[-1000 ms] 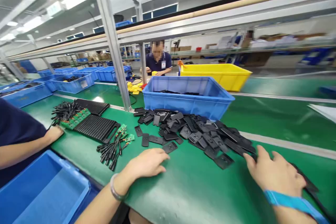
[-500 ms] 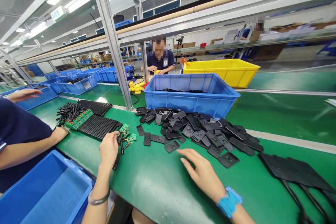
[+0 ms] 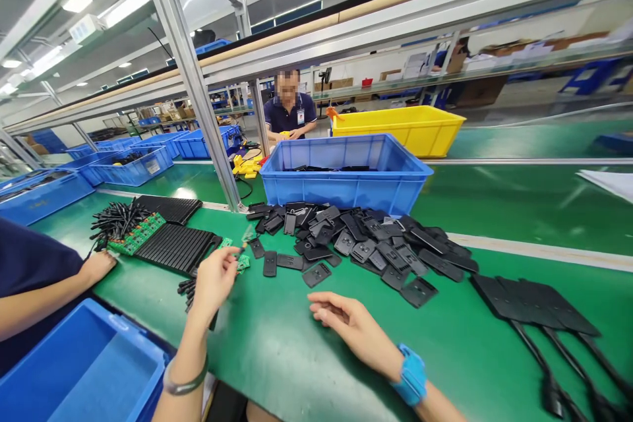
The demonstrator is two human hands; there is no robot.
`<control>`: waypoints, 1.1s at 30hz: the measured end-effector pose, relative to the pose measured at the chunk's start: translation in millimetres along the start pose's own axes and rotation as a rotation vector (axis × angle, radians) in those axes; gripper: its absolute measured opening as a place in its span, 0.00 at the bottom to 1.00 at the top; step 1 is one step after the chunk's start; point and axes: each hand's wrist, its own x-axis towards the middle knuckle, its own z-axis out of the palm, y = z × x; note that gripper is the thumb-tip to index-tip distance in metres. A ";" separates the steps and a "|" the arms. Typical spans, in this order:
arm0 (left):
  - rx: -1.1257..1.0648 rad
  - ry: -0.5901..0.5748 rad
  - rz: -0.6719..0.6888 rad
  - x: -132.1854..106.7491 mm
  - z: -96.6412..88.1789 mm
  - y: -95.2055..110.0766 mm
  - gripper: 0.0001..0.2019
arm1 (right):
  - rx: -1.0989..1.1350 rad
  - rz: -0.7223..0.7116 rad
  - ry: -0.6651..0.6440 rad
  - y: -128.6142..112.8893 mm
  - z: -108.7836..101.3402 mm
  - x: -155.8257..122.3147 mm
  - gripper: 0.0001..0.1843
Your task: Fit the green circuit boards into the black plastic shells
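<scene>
My left hand (image 3: 217,277) is closed in a pinch on a small green circuit board (image 3: 248,235) with a wire, its board end blurred. More green circuit boards (image 3: 242,264) lie under and beside that hand, with black cable ends (image 3: 186,289) showing to its left. My right hand (image 3: 349,326) is over the green bench with fingers slightly curled and apart, holding nothing. Beyond it lies a flat black plastic cover (image 3: 316,273), at the near edge of a heap of similar covers (image 3: 363,249).
A blue bin (image 3: 346,188) stands behind the heap, a yellow bin (image 3: 395,132) farther back. Black cabled panels (image 3: 534,306) lie at right. Stacked black parts (image 3: 173,247) sit at left near a co-worker's hand (image 3: 99,267). A metal post (image 3: 198,92) rises behind; another person (image 3: 289,112) sits opposite.
My left hand has lifted a circuit board from the bunch and moved slightly right. My right hand has drawn back from the covers. A co-worker's raised hand at left has gone from view.
</scene>
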 end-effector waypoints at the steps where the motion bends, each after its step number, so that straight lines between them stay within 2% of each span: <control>1: -0.164 -0.100 0.057 -0.9 7.4 10.4 0.16 | 0.104 0.014 0.000 0.5 2.2 0.2 0.27; 3: -0.365 -0.336 0.180 5.0 25.6 29.4 0.21 | 0.316 0.028 0.040 0.7 5.4 0.6 0.35; 4: -0.350 -0.404 0.245 13.3 35.2 36.3 0.22 | 0.418 0.033 0.077 0.5 6.0 0.9 0.37; 5: -0.269 -0.421 0.301 25.6 44.3 40.7 0.22 | 0.510 0.041 0.119 0.0 5.7 1.4 0.37; 7: 0.036 -0.302 0.364 61.2 59.1 42.1 0.23 | 0.632 0.055 0.210 -1.6 2.7 2.5 0.32; 11: 0.224 -0.138 0.293 146.6 73.9 26.0 0.23 | 0.618 0.063 0.283 -5.3 -6.5 3.8 0.25; 13: 0.284 -0.115 0.246 177.9 79.2 16.3 0.23 | 0.584 0.071 0.271 -6.2 -9.3 3.8 0.26; 15: 0.336 -0.139 0.211 194.8 87.0 8.1 0.23 | 0.566 0.075 0.263 -6.1 -10.6 4.1 0.27; 18: 0.398 -0.193 0.184 194.4 102.9 0.5 0.25 | 0.553 0.079 0.256 -5.4 -11.9 4.8 0.28; 21: 0.436 -0.212 0.170 175.3 115.9 -0.5 0.27 | 0.547 0.075 0.254 -4.9 -13.5 4.5 0.28; 23: 0.442 -0.236 0.176 161.4 117.7 1.5 0.27 | 0.543 0.071 0.253 -4.8 -14.6 4.1 0.29; 27: 0.442 -0.280 0.186 151.0 101.9 4.8 0.25 | 0.528 0.076 0.275 -5.1 -15.8 4.3 0.30; 30: 0.463 -0.220 0.127 158.9 86.3 4.0 0.21 | 0.536 0.065 0.301 -6.4 -16.1 5.1 0.29; 33: 0.464 -0.163 0.042 166.9 82.3 2.3 0.18 | 0.530 0.054 0.323 -7.9 -18.8 5.3 0.29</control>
